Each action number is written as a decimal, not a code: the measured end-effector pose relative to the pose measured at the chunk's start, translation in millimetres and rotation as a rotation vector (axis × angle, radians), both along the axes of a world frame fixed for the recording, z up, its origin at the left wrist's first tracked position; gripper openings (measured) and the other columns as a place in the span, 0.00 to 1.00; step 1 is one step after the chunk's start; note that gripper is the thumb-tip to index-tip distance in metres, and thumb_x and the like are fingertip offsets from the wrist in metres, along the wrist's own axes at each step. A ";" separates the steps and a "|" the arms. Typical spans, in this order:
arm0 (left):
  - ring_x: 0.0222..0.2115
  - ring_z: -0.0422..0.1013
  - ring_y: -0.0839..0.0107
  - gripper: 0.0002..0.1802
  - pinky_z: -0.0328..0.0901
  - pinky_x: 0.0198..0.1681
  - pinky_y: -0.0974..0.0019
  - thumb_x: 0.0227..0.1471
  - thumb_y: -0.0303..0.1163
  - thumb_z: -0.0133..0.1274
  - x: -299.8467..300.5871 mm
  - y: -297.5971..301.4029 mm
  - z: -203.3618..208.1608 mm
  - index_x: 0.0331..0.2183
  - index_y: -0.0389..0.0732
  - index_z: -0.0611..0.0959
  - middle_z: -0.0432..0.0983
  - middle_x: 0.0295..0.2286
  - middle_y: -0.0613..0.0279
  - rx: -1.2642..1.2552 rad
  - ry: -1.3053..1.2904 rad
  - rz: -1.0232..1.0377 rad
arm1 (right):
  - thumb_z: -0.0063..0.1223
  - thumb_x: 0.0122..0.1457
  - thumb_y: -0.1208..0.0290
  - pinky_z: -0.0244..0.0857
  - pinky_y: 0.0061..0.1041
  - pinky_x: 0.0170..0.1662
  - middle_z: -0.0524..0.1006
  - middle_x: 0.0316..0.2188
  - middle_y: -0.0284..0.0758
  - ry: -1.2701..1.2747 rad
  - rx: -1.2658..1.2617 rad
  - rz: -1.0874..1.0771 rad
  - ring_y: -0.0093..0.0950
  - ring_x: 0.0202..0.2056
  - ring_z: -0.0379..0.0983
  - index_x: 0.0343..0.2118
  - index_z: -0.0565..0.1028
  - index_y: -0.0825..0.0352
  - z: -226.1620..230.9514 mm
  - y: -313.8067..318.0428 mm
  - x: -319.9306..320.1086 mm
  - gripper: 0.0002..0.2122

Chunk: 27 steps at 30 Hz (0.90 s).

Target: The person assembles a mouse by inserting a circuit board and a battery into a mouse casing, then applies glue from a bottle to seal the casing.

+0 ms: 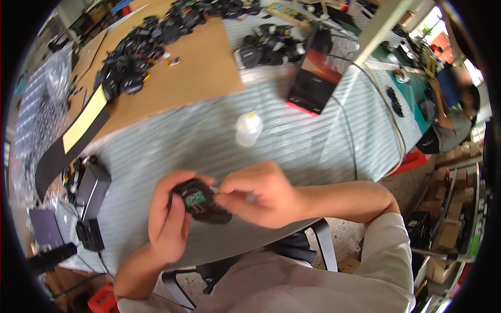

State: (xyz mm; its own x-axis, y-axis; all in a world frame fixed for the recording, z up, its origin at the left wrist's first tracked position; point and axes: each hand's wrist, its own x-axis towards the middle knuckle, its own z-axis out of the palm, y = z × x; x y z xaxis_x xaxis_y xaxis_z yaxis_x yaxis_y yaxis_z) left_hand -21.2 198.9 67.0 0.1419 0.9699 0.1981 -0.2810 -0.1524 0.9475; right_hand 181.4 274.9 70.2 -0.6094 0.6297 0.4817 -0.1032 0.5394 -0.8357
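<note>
My left hand (167, 221) is closed around a black device housing (213, 213), its thumb lying across the near left side. Inside the housing a small green circuit board (195, 198) faces up. At the housing's right edge, my right hand (263, 194) has thumb and forefinger pinched together. Whatever is between those fingertips is too small and blurred to make out. Both hands are over the near part of the table, close to my body.
A white squeeze bottle (249, 129) stands beyond my hands. Behind it are a black and red box (314, 78) and piles of black devices (136, 52), partly on a brown board (203, 68). A dark case (94, 188) stands left. Another person (454, 122) sits far right.
</note>
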 end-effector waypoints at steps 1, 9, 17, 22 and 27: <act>0.48 0.70 0.63 0.19 0.64 0.54 0.62 0.68 0.31 0.32 -3.2 1.7 0.5 0.56 0.35 0.64 0.71 0.48 0.45 -0.017 0.008 0.028 | 0.59 0.54 0.83 0.60 0.27 0.20 0.76 0.19 0.35 0.008 -0.017 0.028 0.29 0.18 0.72 0.27 0.75 0.70 3.1 0.2 3.0 0.03; 0.40 0.75 0.71 0.13 0.68 0.44 0.69 0.62 0.21 0.43 -14.4 13.8 0.9 0.48 0.33 0.76 0.78 0.41 0.52 0.062 0.442 0.097 | 0.67 0.49 0.72 0.65 0.28 0.22 0.75 0.21 0.34 -0.157 0.089 0.005 0.30 0.20 0.72 0.33 0.75 0.67 0.5 2.8 0.3 0.12; 0.27 0.77 0.70 0.13 0.70 0.32 0.72 0.53 0.15 0.50 -18.0 11.8 20.6 0.43 0.32 0.77 0.81 0.32 0.52 0.243 0.803 0.157 | 0.70 0.37 0.67 0.71 0.33 0.27 0.75 0.26 0.32 -0.386 0.399 0.042 0.33 0.30 0.74 0.44 0.72 0.62 -6.7 -8.1 -1.2 0.27; 0.26 0.75 0.75 0.14 0.68 0.30 0.73 0.51 0.15 0.53 -19.5 16.9 15.0 0.41 0.33 0.76 0.79 0.29 0.55 0.014 0.543 0.133 | 0.67 0.34 0.74 0.70 0.32 0.28 0.73 0.27 0.31 -0.176 0.360 -0.026 0.32 0.31 0.72 0.39 0.75 0.63 -12.0 -4.0 -0.3 0.23; 0.23 0.71 0.80 0.14 0.64 0.25 0.75 0.48 0.16 0.56 -35.3 19.1 20.7 0.40 0.34 0.76 0.77 0.25 0.59 0.160 0.778 0.080 | 0.65 0.32 0.77 0.68 0.32 0.27 0.70 0.29 0.31 0.013 0.531 -0.068 0.30 0.30 0.69 0.33 0.78 0.66 -11.6 -1.6 -2.6 0.18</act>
